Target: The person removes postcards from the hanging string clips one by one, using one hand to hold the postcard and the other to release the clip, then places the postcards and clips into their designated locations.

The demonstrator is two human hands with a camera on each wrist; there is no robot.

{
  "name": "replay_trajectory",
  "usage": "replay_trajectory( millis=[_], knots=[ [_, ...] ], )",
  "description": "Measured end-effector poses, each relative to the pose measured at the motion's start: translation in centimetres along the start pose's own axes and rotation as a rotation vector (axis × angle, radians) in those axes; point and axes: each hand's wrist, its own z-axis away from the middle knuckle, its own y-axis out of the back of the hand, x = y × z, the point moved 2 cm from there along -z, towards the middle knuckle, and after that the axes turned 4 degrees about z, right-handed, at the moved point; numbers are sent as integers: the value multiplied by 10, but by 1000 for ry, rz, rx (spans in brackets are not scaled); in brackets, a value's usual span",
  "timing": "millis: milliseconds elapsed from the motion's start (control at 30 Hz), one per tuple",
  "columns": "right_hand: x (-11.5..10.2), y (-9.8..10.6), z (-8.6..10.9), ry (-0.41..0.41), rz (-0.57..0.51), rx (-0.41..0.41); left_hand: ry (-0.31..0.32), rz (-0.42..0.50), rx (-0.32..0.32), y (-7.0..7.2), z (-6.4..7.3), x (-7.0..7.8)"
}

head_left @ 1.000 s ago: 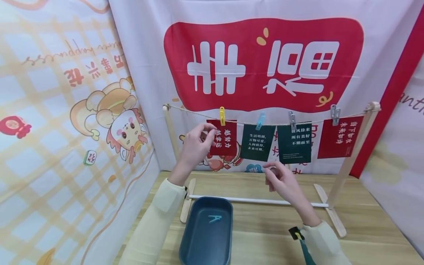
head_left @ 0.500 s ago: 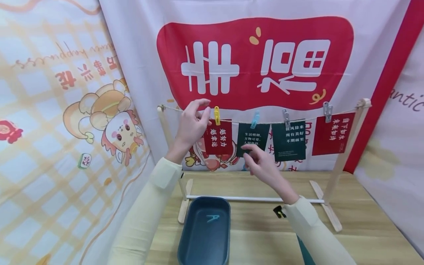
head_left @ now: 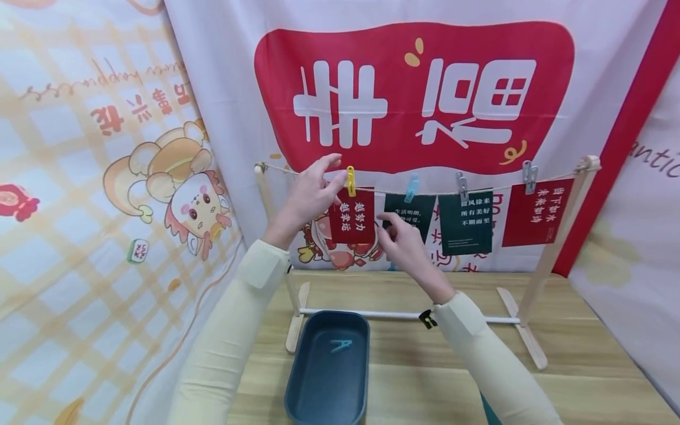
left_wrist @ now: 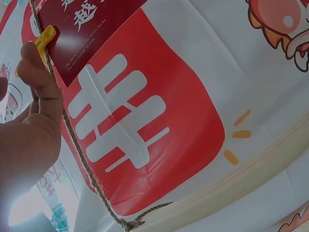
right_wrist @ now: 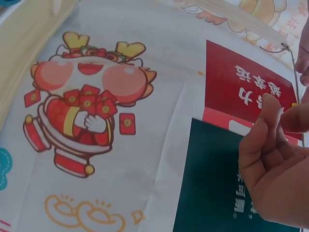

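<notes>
A yellow clothespin (head_left: 350,182) holds a red card (head_left: 353,227) on a twine line. My left hand (head_left: 308,198) is just left of it, thumb tip right at the clothespin and index finger stretched out above. In the left wrist view, the fingertips overlap the clothespin (left_wrist: 47,37) beside the twine (left_wrist: 79,145). My right hand (head_left: 401,239), fingers loosely bent and holding nothing, is by the red card's right edge. It partly covers a dark green card (head_left: 425,205), which hangs from a light blue clothespin (head_left: 411,189).
Further right, grey clothespins hold another green card (head_left: 466,227) and a red card (head_left: 533,215). A wooden stand (head_left: 552,254) with a white crossbar (head_left: 366,314) carries the line. A dark blue tray (head_left: 366,360) with a blue clothespin (head_left: 340,345) sits in front.
My right hand has moved left and up from below the green cards to the red card's edge. My left hand has risen from the card's left side to the yellow clothespin.
</notes>
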Motion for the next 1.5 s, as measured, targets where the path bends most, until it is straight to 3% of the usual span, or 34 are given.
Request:
replay_trajectory(
  millis=[133, 233, 500, 600, 767, 1033, 1300, 1500],
  knots=[
    [-4, -5, -2, -5, 40, 17, 58, 10, -66, -2, -2, -2],
    [-6, -9, -4, -5, 47, 38, 74, 30, -78, -5, -3, -4],
    [-8, -15, -11, -37, 0, 71, 22, 74, -84, -7, -6, -4],
    [-6, -18, -13, -72, -63, 42, 3, 80, -89, -8, -7, -2],
    [-1, -24, -18, -129, -197, -25, 11, 53, -88, -10, -7, -1],
    [2, -26, -18, -130, -247, -21, 9, 39, -84, -10, -7, 4],
    [-1, -25, -18, -140, -264, -9, -23, 27, -37, -11, -6, 10],
    [-3, -27, -17, -130, -254, -9, -131, 28, 51, -12, -4, 8]
  ],
)
